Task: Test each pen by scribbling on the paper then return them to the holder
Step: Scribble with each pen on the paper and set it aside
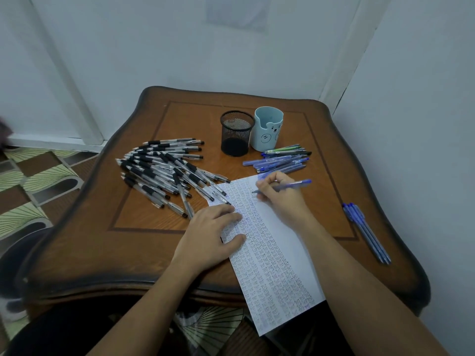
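A white sheet of paper (279, 253) covered in rows of small scribbles lies slanted on the wooden table (102, 240). My right hand (280, 195) grips a blue pen (295, 185), its tip on the paper's far end. My left hand (210, 235) rests flat on the paper's left edge, fingers straight. A black mesh holder (236, 133) and a light blue bear holder (267, 129) stand side by side at the back; no pens show above their rims.
Several black-grip clear pens (164, 170) are heaped left of the paper. Several blue pens and a green one (281, 159) lie in front of the holders. Three blue pens (366, 232) lie near the table's right edge. Walls close behind and to the right.
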Motion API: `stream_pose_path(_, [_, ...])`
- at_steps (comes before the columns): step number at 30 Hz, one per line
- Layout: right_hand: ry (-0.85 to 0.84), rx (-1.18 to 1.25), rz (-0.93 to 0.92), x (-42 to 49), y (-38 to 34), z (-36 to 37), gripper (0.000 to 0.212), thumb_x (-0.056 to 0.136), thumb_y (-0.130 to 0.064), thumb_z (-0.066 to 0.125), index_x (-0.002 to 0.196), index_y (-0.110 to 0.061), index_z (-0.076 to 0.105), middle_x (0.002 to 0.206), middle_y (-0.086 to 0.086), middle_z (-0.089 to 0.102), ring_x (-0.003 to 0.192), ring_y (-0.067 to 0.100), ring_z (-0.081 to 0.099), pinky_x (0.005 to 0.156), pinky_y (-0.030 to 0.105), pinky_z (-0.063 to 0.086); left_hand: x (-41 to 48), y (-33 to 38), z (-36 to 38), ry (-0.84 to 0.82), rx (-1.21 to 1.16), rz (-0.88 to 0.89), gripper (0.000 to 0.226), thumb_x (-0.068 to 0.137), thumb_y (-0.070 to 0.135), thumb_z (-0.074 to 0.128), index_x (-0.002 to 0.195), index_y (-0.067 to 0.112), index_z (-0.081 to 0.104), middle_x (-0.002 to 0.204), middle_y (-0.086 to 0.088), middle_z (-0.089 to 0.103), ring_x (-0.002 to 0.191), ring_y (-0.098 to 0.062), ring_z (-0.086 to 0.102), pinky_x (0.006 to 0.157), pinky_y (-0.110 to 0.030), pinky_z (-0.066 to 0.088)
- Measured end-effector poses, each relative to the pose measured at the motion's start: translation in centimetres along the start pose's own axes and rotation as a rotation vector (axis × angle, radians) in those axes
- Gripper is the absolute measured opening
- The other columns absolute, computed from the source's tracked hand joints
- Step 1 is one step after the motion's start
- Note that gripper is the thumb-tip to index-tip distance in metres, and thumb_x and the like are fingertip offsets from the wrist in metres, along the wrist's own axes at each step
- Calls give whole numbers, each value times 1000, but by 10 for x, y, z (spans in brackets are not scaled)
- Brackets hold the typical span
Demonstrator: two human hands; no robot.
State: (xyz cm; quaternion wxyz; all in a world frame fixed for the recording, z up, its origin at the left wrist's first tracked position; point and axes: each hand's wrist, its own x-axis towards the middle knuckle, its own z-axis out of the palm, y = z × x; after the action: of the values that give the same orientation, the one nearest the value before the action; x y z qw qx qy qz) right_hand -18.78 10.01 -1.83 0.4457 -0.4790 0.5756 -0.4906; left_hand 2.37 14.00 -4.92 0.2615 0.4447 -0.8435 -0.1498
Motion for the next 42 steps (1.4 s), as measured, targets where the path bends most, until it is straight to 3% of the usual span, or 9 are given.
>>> stream_pose_path(2, [-12, -58, 6, 0, 4, -1, 25, 85, -15, 78, 70, -17, 59, 68, 6, 68, 72, 22, 67, 77, 43, 58, 0, 0, 0, 3, 0, 3, 53, 83, 62, 49, 121, 29, 66, 127, 11, 58, 120, -6, 48, 102, -32, 34])
stream_pose_path(7, [141, -49, -22, 0, 10, 1, 41, 80, 5, 72, 55, -15, 46, 52, -4, 49, 53, 9, 59, 61, 32, 53, 0, 2, -2, -1, 0, 3, 55, 83, 62, 48, 122, 28, 66, 127, 11, 57, 120, -6, 48, 101, -28, 30])
stream_pose_path(13, [108, -93, -61, -2, 10, 2, 50, 76, 4, 69, 44, -26, 46, 48, -6, 41, 48, 8, 51, 60, 33, 47, 0, 2, -1, 14, 0, 7, 53, 82, 60, 51, 119, 26, 68, 124, 9, 60, 117, -7, 50, 99, -30, 34])
stream_pose_path(21, [97, -136, -83, -3, 9, 2, 47, 75, 6, 69, 47, -22, 45, 48, -4, 42, 48, 9, 52, 57, 30, 48, 1, 3, -3, -1, 4, 1, 53, 82, 61, 50, 120, 27, 67, 124, 10, 59, 117, -8, 50, 98, -28, 32])
stream_pose_path(25, [93, -156, -97, -3, 8, 1, 34, 73, 5, 67, 55, -12, 44, 54, 10, 39, 48, 12, 52, 54, 29, 44, 0, 4, -3, 12, -6, -1, 53, 81, 60, 51, 118, 27, 68, 123, 10, 60, 116, -7, 51, 99, -30, 35])
stream_pose_path(28, [105, -117, -89, -2, 9, -1, 45, 74, 6, 66, 49, -21, 41, 48, 2, 40, 46, 17, 54, 53, 28, 45, 0, 4, -3, 4, -10, -8, 54, 81, 61, 50, 119, 27, 68, 124, 10, 59, 117, -7, 50, 99, -28, 32])
stream_pose_path(31, [106, -152, -99, -4, 6, 2, 45, 76, 7, 67, 50, -19, 41, 45, -6, 41, 48, 14, 54, 51, 26, 46, 0, 4, -3, -4, -6, -8, 54, 82, 62, 50, 120, 28, 67, 124, 10, 58, 117, -7, 50, 99, -28, 31])
stream_pose_path(36, [129, -128, -89, -2, 8, -1, 42, 78, 6, 66, 54, -16, 40, 51, 0, 40, 50, 15, 52, 53, 27, 46, 0, 4, -3, -6, -9, -9, 54, 82, 62, 50, 120, 27, 67, 125, 10, 58, 118, -6, 49, 99, -28, 30])
stream_pose_path(42, [103, -163, -89, -4, 7, 1, 50, 77, 5, 68, 46, -25, 42, 47, -7, 40, 51, 16, 53, 51, 26, 45, 0, 4, -3, -6, -12, -8, 54, 82, 61, 50, 119, 27, 67, 124, 10, 59, 117, -7, 50, 99, -30, 33])
